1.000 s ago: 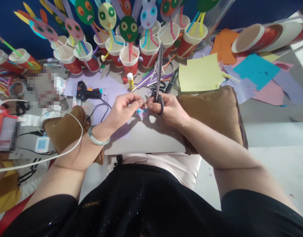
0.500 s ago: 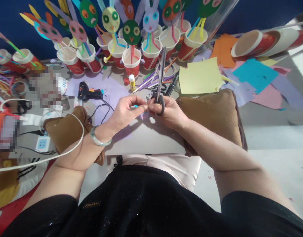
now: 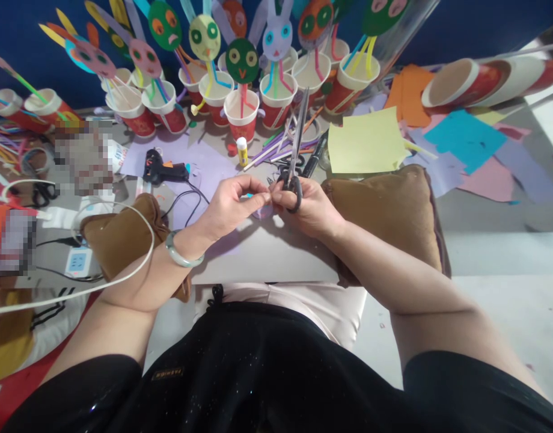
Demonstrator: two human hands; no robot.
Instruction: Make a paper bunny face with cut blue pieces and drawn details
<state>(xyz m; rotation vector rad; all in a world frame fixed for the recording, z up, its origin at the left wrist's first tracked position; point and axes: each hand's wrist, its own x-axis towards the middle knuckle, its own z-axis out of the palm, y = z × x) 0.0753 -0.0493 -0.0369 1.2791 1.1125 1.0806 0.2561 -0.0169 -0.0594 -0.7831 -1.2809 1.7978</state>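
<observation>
Read "FASHION" on the small label (image 3: 167, 374) of the black shirt (image 3: 258, 367). Noted print on the red paper cup (image 3: 241, 123) near the far edge of the table (image 3: 267, 261), on the white cup (image 3: 118, 157) toward the left edge, and on the yellow glue stick (image 3: 242, 153); too small to read.

Observed 1 pair of black-handled scissors (image 3: 296, 150) in the right hand (image 3: 310, 207), above the table between the near and far edges. Found with blades close together and tips toward the far edge, with long axis running away from the body and leaning slightly right. Cannot tell the exact tilt. Noted with fingers curled around the handle loops.

Recorded the left hand (image 3: 235, 201) with thumb and index finger pinched narrow, at the right fingertips; cannot tell about any piece between. Noted a small lavender disc (image 3: 262, 211) just below the fingers, partly hidden.

Logged a black glue gun (image 3: 166, 171) left of the glue stick, and yellow paper (image 3: 366, 144) right of the black pen (image 3: 315, 157). Found 2 brown cushions (image 3: 389, 219) on the table at the near edge, to either side of the hands.
</observation>
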